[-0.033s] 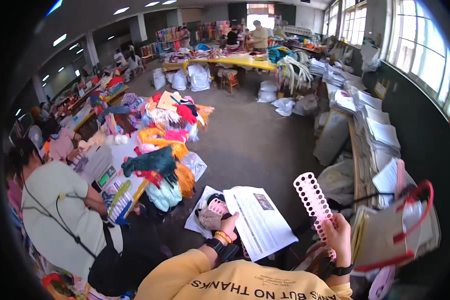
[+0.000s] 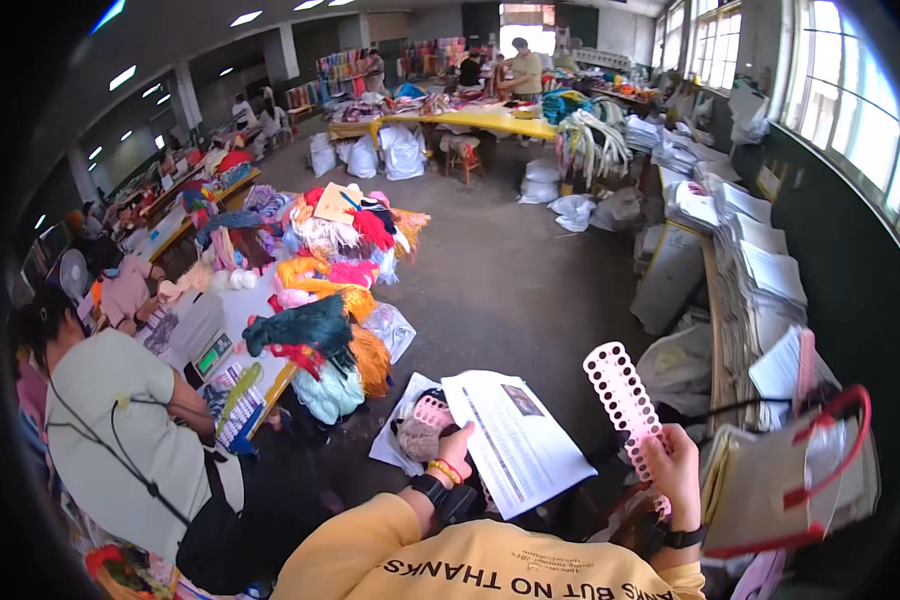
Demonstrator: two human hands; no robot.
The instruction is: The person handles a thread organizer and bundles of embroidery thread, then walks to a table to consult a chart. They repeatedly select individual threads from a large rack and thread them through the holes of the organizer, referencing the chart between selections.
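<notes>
From here I see the wearer's left hand (image 2: 454,452) closed on the left edge of a printed sheet (image 2: 525,445), held out near the middle. The right hand (image 2: 676,466) grips the lower part of a pink strip with dark holes (image 2: 618,392), tilted upward on the right. A grey fuzzy bundle (image 2: 417,440) sits just left of the left hand. Farther left, colourful yarn (image 2: 315,325) heaps a desk (image 2: 242,308).
</notes>
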